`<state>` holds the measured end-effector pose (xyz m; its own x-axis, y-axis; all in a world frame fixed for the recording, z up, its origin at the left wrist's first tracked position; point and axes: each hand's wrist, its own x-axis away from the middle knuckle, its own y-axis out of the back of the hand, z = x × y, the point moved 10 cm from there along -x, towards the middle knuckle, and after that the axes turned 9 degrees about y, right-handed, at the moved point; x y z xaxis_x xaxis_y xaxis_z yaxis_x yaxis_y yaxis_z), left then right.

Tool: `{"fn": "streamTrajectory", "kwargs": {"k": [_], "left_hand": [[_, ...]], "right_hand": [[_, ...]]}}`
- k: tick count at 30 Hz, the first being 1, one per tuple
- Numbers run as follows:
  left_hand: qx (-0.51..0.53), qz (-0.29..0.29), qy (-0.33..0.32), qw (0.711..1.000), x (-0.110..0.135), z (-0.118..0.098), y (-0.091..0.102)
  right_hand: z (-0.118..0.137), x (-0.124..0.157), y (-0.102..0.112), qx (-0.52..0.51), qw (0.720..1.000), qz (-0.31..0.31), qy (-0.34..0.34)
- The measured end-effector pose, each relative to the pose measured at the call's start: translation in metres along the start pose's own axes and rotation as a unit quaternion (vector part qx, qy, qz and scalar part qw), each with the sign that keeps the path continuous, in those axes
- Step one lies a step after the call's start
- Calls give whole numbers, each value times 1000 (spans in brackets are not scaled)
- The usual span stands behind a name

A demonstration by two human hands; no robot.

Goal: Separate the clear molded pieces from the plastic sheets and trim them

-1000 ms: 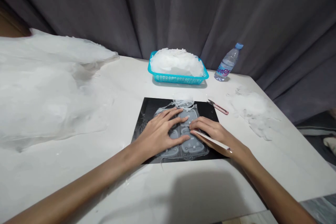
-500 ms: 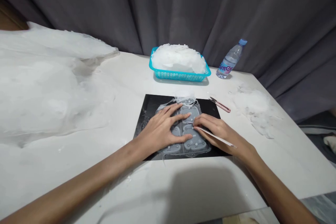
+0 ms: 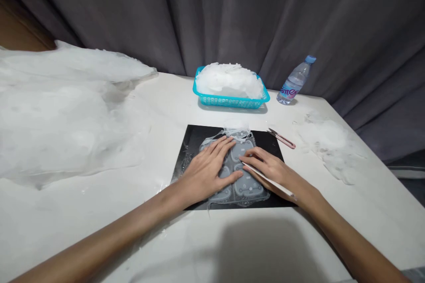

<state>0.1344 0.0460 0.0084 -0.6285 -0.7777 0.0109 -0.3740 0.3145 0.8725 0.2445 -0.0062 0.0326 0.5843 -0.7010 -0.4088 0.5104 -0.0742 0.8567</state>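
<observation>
A translucent moulded sheet (image 3: 249,185) with several rounded, dotted panels lies on a black mat (image 3: 195,137). My left hand (image 3: 210,166) rests flat on its left side, fingers stretched out and thumb apart. Between the fingers of my right hand (image 3: 270,170) is a slim white pen-like tool (image 3: 270,180), its tip at the middle of the sheet and its back end slanting toward my wrist. The tool's exact kind cannot be made out. Thin white strips (image 3: 237,132) of trimmings lie at the sheet's far edge.
Behind the mat stands a turquoise basket (image 3: 232,102) heaped with white pieces. A water bottle (image 3: 294,84) is to its right. Pink-handled thread snips (image 3: 282,139) lie by the mat's right corner. Clear scraps (image 3: 332,141) lie at right, and a large pile of translucent sheets (image 3: 66,119) covers the left.
My right hand has shifted the tool's tip slightly left along the sheet. The left hand's fingers have drawn closer together. The whole view has tilted up a little.
</observation>
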Motion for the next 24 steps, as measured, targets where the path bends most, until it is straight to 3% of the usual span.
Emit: {"fn": "streamTrajectory", "kwargs": {"k": [3, 6, 9, 11, 15, 17, 20, 22, 24], "left_hand": [[4, 24, 21, 999, -3, 6, -4], [1, 37, 28, 999, -5, 10, -8], [14, 50, 30, 998, -4, 12, -10], [43, 25, 26, 998, -1, 10, -2], [161, -86, 44, 982, 5, 12, 34], [257, -54, 79, 962, 2, 17, 34], [409, 74, 140, 899, -2, 21, 13], [472, 115, 161, 859, -3, 24, 4], [507, 116, 165, 838, -3, 29, 2]], "right_hand": [[-22, -9, 19, -69, 994, -57, -69], [-61, -4, 57, -32, 965, -197, -169], [-77, 7, 78, -10, 939, -270, -214], [-68, 8, 75, -32, 941, -263, -210], [-20, 1, 49, -107, 959, -208, -161], [5, -5, 32, -170, 962, -172, -123], [23, -10, 14, -250, 957, -116, -90], [17, -6, 17, -274, 949, -113, -109], [1, 3, 33, -258, 943, -154, -142]]}}
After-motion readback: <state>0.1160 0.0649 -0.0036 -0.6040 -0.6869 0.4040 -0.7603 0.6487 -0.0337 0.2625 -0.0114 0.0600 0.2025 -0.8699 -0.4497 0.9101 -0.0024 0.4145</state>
